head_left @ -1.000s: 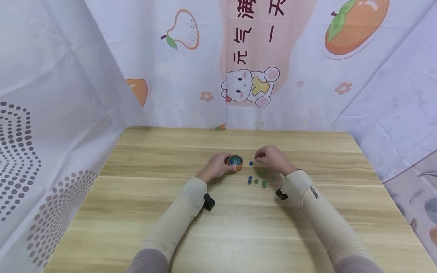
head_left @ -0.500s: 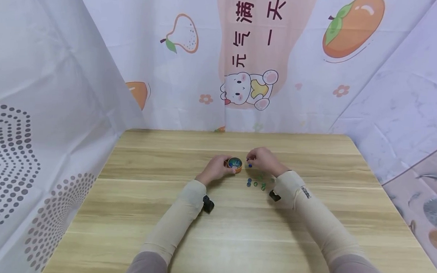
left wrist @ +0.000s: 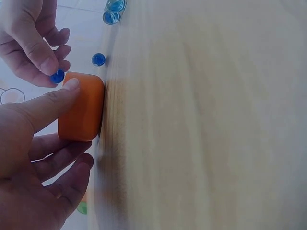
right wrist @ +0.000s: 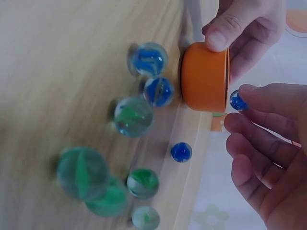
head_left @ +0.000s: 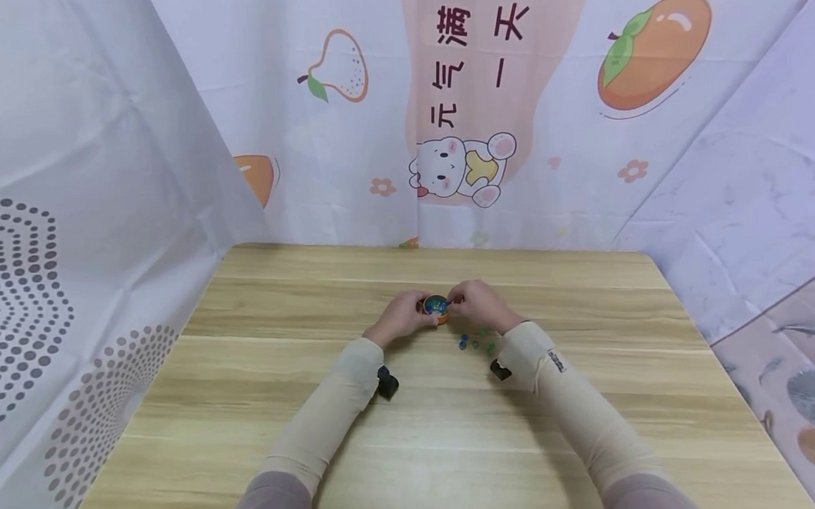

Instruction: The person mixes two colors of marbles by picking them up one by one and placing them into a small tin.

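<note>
A small round orange container point(right wrist: 204, 79) stands on the table, with blue and green marbles inside it in the head view. My left hand point(head_left: 404, 312) grips its side, thumb point(left wrist: 72, 86) at the rim and fingers around the far side. Between the thumb and finger of my right hand point(head_left: 483, 306) is a blue marble point(right wrist: 237, 100), pinched right beside the container's opening. In the right wrist view, another blue marble point(right wrist: 181, 152) lies on the table below my right hand; two blue-swirled marbles point(right wrist: 149, 59) and several green-swirled marbles point(right wrist: 82, 172) lie nearby.
The wooden table point(head_left: 401, 434) extends around both arms. Behind it hangs a white printed curtain point(head_left: 357, 155) reaching the table's back edge. Black cameras sit at the left wrist point(head_left: 387, 383) and right wrist point(head_left: 501, 370).
My right hand has moved left to the container's rim, passing over a blue marble on the table. My left hand keeps its grip on the container. The head view has shifted slightly.
</note>
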The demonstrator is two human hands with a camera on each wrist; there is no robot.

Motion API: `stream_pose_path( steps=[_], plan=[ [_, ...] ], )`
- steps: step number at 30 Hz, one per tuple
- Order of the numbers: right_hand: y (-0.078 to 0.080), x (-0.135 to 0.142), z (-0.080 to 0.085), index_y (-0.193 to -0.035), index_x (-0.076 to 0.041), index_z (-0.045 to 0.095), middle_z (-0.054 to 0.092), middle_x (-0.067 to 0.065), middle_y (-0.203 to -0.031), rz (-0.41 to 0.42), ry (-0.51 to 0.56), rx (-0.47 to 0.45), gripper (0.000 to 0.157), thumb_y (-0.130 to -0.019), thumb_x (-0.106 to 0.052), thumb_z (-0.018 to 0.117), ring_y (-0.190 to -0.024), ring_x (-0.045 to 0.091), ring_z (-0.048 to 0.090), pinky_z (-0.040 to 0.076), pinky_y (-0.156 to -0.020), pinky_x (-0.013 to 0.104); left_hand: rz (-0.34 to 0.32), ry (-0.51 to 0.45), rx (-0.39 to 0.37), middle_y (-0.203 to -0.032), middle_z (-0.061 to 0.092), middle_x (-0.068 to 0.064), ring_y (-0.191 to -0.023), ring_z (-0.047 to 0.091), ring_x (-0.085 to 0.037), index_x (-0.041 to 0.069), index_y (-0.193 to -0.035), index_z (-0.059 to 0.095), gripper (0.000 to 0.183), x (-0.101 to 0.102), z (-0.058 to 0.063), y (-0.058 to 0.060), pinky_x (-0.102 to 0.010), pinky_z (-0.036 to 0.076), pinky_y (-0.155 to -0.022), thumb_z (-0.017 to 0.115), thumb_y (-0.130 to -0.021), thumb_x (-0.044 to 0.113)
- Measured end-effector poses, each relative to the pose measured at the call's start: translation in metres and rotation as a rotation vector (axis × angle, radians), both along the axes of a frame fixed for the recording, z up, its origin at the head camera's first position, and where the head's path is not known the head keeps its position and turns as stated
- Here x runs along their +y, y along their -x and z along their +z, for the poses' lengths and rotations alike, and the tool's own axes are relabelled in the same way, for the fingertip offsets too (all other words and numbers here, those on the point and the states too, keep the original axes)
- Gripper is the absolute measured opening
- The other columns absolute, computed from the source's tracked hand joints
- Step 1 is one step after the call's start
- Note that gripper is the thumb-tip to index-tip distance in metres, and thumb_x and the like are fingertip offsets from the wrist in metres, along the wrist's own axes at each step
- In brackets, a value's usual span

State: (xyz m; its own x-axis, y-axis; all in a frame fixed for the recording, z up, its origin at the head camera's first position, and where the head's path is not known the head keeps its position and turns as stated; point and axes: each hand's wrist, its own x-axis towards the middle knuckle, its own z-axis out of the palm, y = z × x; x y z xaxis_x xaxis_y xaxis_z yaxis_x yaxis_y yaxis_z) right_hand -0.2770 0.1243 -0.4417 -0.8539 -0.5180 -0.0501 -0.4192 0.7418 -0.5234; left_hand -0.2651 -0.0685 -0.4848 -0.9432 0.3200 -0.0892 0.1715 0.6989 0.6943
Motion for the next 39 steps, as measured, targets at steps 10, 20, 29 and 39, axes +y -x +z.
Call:
stream_pose_path(
  steps=[10, 20, 29, 39],
  plan=[
    [0.000, -0.003, -0.007, -0.101, -0.002, 0.073, 0.071, 0.009, -0.091, 0.014, -0.002, 0.002, 0.016, -0.092, -0.013, 0.064, -0.077, 0.016, 0.060, 0.050, -0.070, 0.031, -0.008, 0.006, 0.003, -0.110, 0.068, -0.006, -0.090, 0.057, -0.016, 0.009, -0.124, 0.064, 0.043, -0.001, 0.001, 0.000, -0.030, 0.047, -0.078, 0.075, -0.086, 0.027],
    [0.001, 0.000, -0.008, -0.103, -0.003, 0.073, 0.070, 0.008, -0.089, 0.008, 0.029, 0.016, 0.017, -0.093, -0.013, 0.063, -0.073, 0.015, 0.057, 0.047, -0.065, 0.028, -0.007, 0.006, 0.001, -0.114, 0.068, -0.007, -0.097, 0.061, -0.018, 0.009, -0.125, 0.064, 0.044, 0.000, 0.002, 0.001, -0.034, 0.050, -0.085, 0.075, -0.086, 0.027],
    [0.007, 0.019, -0.002, -0.102, -0.005, 0.074, 0.072, 0.007, -0.088, -0.033, 0.022, 0.012, 0.019, -0.096, -0.018, 0.061, -0.074, 0.015, 0.061, 0.049, -0.066, 0.031, -0.009, 0.000, 0.011, -0.122, 0.066, -0.009, -0.108, 0.062, -0.022, 0.007, -0.130, 0.061, 0.051, 0.000, 0.002, 0.000, -0.039, 0.050, -0.093, 0.077, -0.085, 0.025],
    [0.008, 0.033, 0.004, -0.102, -0.004, 0.074, 0.073, 0.009, -0.095, -0.074, -0.034, -0.006, 0.020, -0.096, -0.018, 0.061, -0.083, 0.019, 0.063, 0.051, -0.076, 0.037, 0.003, -0.003, 0.012, -0.117, 0.067, -0.008, -0.099, 0.060, -0.019, 0.007, -0.129, 0.062, 0.050, 0.000, 0.002, -0.001, -0.036, 0.049, -0.087, 0.077, -0.084, 0.025]
  ],
)
